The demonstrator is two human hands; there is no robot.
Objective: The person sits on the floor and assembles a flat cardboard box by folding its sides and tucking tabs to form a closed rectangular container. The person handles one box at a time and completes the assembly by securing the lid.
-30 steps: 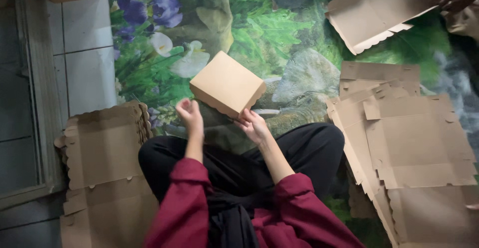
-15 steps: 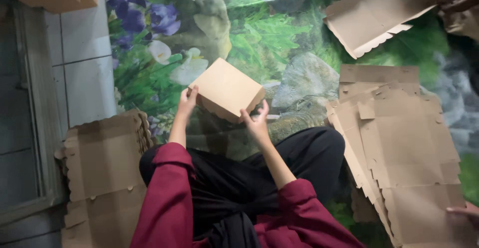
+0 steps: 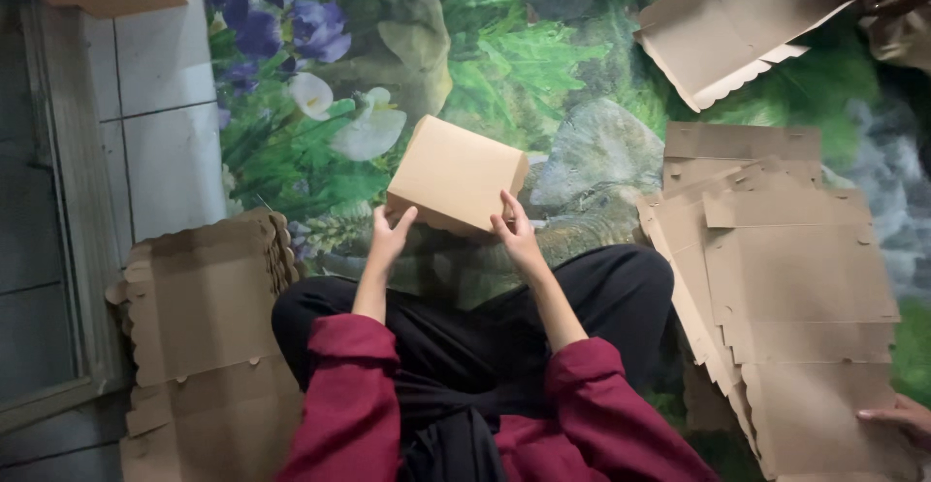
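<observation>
Box: a folded brown cardboard box [image 3: 456, 176], lifted off the floor in front of the person's crossed legs, over the flower-printed mat [image 3: 504, 65].
Left hand: left hand [image 3: 389, 235] cups the box's near-left corner, fingers curled against it, so that side stays propped.
Right hand: right hand [image 3: 517, 233] clasps the near-right edge, thumb on top (a two-sided grip keeps it level).
Flat blanks: one stack [image 3: 199, 337] lies near-left, another stack [image 3: 786, 288] right, both within arm's reach.
Other person: a hand [image 3: 897, 414] rests on the right stack's near corner.
</observation>
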